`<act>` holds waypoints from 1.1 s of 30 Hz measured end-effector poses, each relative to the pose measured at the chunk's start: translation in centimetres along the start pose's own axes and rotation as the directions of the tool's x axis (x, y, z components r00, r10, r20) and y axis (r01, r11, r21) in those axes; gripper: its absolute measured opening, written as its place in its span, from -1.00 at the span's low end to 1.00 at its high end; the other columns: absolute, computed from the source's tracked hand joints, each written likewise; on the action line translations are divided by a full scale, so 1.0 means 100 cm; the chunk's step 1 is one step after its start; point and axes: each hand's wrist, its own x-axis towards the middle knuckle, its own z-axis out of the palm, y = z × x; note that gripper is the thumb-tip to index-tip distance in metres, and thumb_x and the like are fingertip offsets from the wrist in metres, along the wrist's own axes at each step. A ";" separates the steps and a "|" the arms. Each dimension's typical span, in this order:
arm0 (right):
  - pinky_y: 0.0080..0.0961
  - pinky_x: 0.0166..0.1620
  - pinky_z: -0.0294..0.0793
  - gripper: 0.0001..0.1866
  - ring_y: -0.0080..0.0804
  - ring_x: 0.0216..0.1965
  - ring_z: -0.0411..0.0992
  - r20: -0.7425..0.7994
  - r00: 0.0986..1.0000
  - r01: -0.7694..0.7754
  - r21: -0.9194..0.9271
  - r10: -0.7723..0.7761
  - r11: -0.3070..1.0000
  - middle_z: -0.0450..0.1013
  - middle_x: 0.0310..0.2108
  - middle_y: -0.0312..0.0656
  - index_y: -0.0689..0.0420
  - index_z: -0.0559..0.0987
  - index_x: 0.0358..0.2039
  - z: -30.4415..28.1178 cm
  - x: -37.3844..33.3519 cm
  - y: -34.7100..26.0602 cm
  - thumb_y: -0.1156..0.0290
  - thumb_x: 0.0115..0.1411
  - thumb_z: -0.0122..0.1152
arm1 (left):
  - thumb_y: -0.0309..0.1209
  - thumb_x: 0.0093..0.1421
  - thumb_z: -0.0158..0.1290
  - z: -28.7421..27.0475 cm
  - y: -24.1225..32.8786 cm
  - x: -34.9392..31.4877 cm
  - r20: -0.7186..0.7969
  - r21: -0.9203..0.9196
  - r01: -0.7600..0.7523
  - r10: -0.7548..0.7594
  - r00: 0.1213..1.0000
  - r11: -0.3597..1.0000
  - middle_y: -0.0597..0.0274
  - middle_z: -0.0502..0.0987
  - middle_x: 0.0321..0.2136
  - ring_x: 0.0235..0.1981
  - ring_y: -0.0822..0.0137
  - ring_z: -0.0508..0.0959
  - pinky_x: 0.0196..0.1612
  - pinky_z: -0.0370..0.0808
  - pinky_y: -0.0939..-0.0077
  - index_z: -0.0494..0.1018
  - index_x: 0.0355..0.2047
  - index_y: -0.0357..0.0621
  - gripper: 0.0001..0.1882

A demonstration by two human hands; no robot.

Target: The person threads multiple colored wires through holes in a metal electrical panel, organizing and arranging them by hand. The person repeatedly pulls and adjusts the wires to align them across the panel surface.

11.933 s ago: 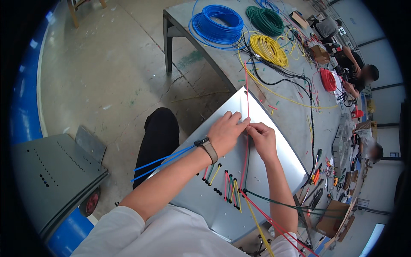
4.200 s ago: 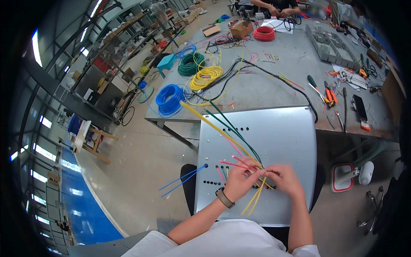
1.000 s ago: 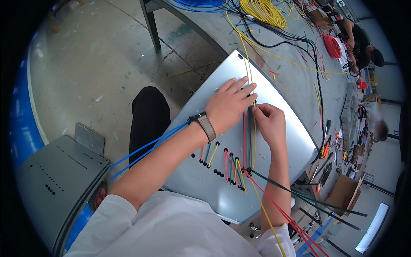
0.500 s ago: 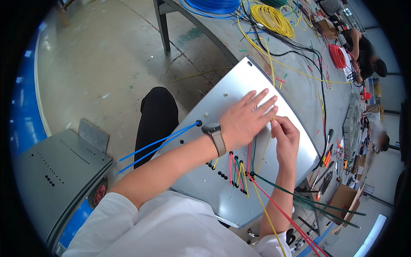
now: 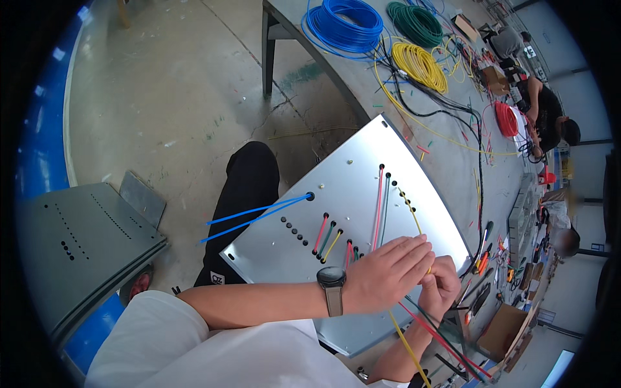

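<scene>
A pale metal panel with rows of black-ringed holes lies slanted before me. From a hole in its upper right part, a yellow wire runs down to my hands. My right hand is closed in a pinch on this wire. My left hand, a watch on its wrist, lies across the wire with fingers stretched out side by side; its thumb is hidden. Blue wires come out of a hole on the left. Red wires and green wires thread through other holes, some passing beneath my hands.
On the grey table lie a blue wire coil, a green coil, a yellow coil and a red coil. Hand tools lie to the right. Stacked dark panels stand left. A person works farther off.
Both hands have moved down toward me along the yellow wire. My left fingers, spread before, are now closer together. The panel's upper holes have come into sight.
</scene>
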 end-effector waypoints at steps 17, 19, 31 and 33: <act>-0.56 -0.25 0.44 -0.66 -0.49 -0.30 0.49 0.067 0.993 -0.101 0.029 0.099 0.994 0.53 -0.28 -0.23 0.31 0.75 -0.18 0.001 0.007 -0.004 0.23 0.44 0.56 | -0.41 0.42 0.16 0.003 -0.011 -0.002 -0.032 0.012 0.008 -0.008 0.999 1.000 -0.19 0.66 0.21 0.35 -0.13 0.64 0.45 0.55 -0.03 0.58 0.21 -0.43 -0.57; -0.56 -0.26 0.43 -0.63 -0.49 -0.30 0.49 0.074 0.993 -0.098 0.017 0.097 0.995 0.53 -0.29 -0.23 0.31 0.75 -0.18 -0.003 0.006 -0.004 0.18 0.44 0.58 | -0.41 0.42 0.15 0.005 -0.009 -0.003 -0.037 0.004 0.012 -0.012 0.999 1.000 -0.19 0.65 0.21 0.35 -0.12 0.64 0.45 0.55 -0.03 0.57 0.22 -0.43 -0.57; -0.60 -0.15 0.55 -0.84 -0.58 -0.27 0.53 0.074 0.944 -0.318 -0.064 0.322 0.946 0.64 -0.23 -0.28 0.32 0.74 -0.04 0.023 0.076 0.037 0.46 0.55 0.40 | -0.51 0.39 0.12 0.005 -0.037 -0.014 0.038 -0.043 0.228 -0.226 0.973 0.973 -0.23 0.53 0.41 0.46 -0.13 0.51 0.51 0.43 -0.03 0.45 0.41 -0.49 -0.41; -0.60 -0.20 0.52 -0.84 -0.59 -0.33 0.55 0.105 0.899 -0.404 -0.175 0.424 0.898 0.70 -0.27 -0.27 0.32 0.77 -0.07 0.038 0.101 0.050 0.46 0.52 0.44 | -0.52 0.37 0.13 -0.008 -0.042 -0.030 0.100 -0.095 0.254 -0.245 0.964 0.962 -0.15 0.58 0.28 0.34 -0.10 0.56 0.42 0.48 0.01 0.52 0.30 -0.44 -0.50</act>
